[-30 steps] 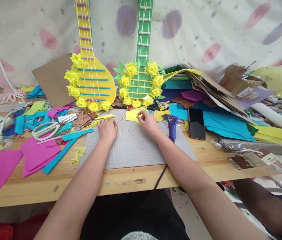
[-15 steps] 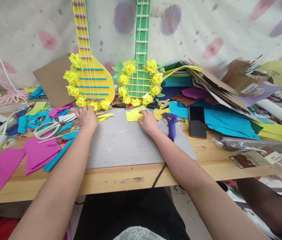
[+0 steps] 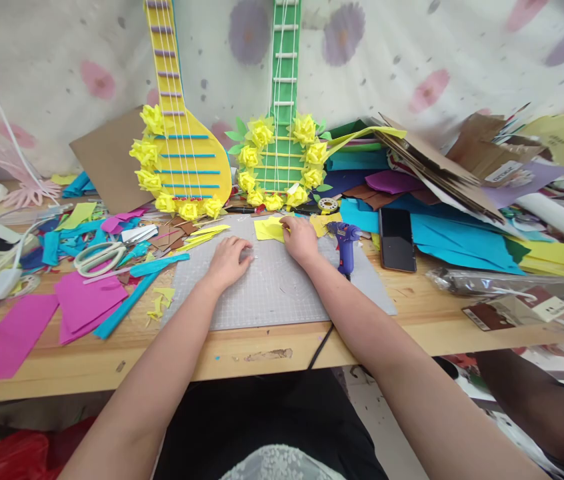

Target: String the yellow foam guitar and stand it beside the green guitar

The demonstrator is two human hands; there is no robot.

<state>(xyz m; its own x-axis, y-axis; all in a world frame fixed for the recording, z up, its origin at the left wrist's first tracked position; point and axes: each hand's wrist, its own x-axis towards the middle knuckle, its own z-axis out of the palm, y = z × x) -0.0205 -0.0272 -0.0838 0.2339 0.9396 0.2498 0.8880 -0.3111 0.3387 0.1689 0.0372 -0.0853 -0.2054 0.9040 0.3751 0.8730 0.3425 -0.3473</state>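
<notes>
My left hand (image 3: 232, 260) hovers low over or touches the grey cutting mat (image 3: 242, 307), fingers and thumb apart, near a thin white strand (image 3: 255, 255). My right hand (image 3: 301, 240) is on a piece of yellow paper (image 3: 267, 229), its fingers curled at the paper's right part. To its right stands a purple glue gun (image 3: 346, 247). Behind the hands, a yellow paper instrument (image 3: 195, 157) and a green one (image 3: 282, 157) lean upright, both edged with yellow paper flowers (image 3: 149, 153).
Scissors (image 3: 99, 258), magenta paper (image 3: 87, 300) and blue strips (image 3: 127, 307) lie on the left. A phone (image 3: 397, 240), blue paper sheets (image 3: 457, 237) and stacked cardboard (image 3: 437, 157) are on the right. A black cord (image 3: 319, 348) hangs over the table edge (image 3: 267, 357).
My left hand has moved from beside the yellow instrument's base, right and nearer, onto the mat area. Yellow scraps now show at the mat's left edge. My right hand stays by the yellow paper.
</notes>
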